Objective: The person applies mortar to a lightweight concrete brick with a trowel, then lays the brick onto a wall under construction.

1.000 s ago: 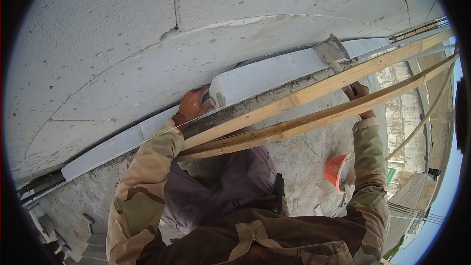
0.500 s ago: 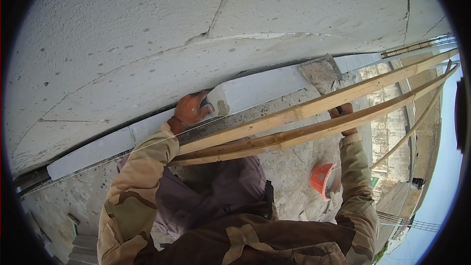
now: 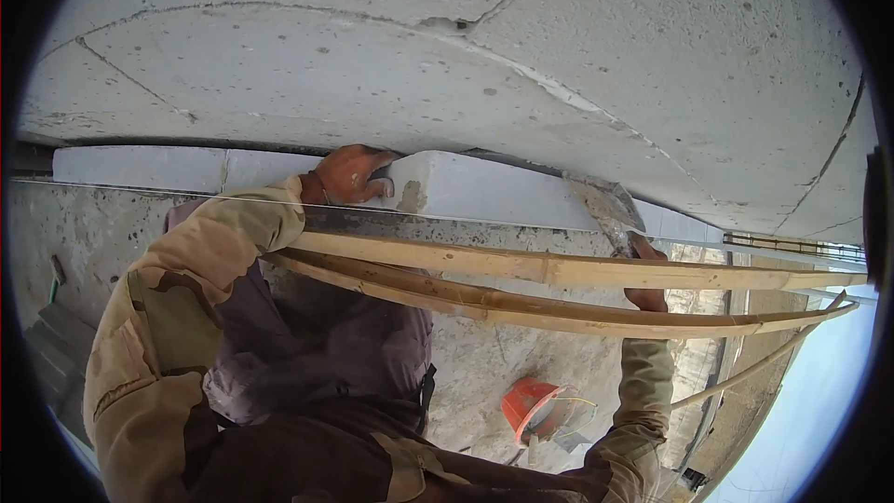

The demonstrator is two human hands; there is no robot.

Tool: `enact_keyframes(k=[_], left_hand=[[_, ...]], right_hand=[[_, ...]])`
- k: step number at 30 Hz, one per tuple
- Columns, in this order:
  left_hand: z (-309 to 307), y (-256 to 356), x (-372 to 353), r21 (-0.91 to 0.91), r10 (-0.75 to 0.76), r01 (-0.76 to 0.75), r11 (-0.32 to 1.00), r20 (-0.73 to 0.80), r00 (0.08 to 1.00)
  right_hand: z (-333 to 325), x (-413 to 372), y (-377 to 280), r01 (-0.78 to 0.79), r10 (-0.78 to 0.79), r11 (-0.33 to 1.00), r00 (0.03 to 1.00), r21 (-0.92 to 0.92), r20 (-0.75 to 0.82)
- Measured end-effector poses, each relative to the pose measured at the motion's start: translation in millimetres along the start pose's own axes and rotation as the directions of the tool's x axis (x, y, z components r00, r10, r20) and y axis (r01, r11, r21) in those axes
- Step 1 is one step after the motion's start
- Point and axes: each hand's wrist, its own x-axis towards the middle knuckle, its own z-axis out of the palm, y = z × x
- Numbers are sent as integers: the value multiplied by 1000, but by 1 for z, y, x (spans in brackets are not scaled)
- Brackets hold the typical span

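My left hand [image 3: 349, 175] is beside the near end of a pale rectangular block [image 3: 503, 188], thumb and fingers apart, fingertips against or very close to that end. Some of its fingers are hidden. My right hand [image 3: 647, 291] is closed around the handle of a mortar-caked trowel [image 3: 607, 209], partly covered by a bamboo strip. The trowel's blade lies against the far part of the block. A taut white string [image 3: 149, 188] runs along the front of the block row.
Two long split bamboo strips [image 3: 549, 268] cross in front of my right arm. A large pale wall [image 3: 372, 65] rises just behind the blocks. An orange bucket [image 3: 527, 407] with a trailing cord stands below, and another block [image 3: 140, 168] lies at the left.
My view has turned, so the block row and bamboo strips now look more level and the bucket sits further left. My left hand stays by the block's end, and the trowel stays at its far part.
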Motion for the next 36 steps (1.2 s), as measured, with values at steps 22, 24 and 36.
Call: enact_keyframes(k=[22,24,36], left_hand=[[9,-14,2,55,158,-159,986,17,987],[12,-18,5,23,142,-143,989,32,989],[24,-33,1,89,146,-145,985,-3,989]], right_hand=[[-14,100,-54,448,-439,894,874,6,208],[-11,97,-47,492,-489,870,860,19,145],[-2,100,-53,472,-473,881,872,38,129]])
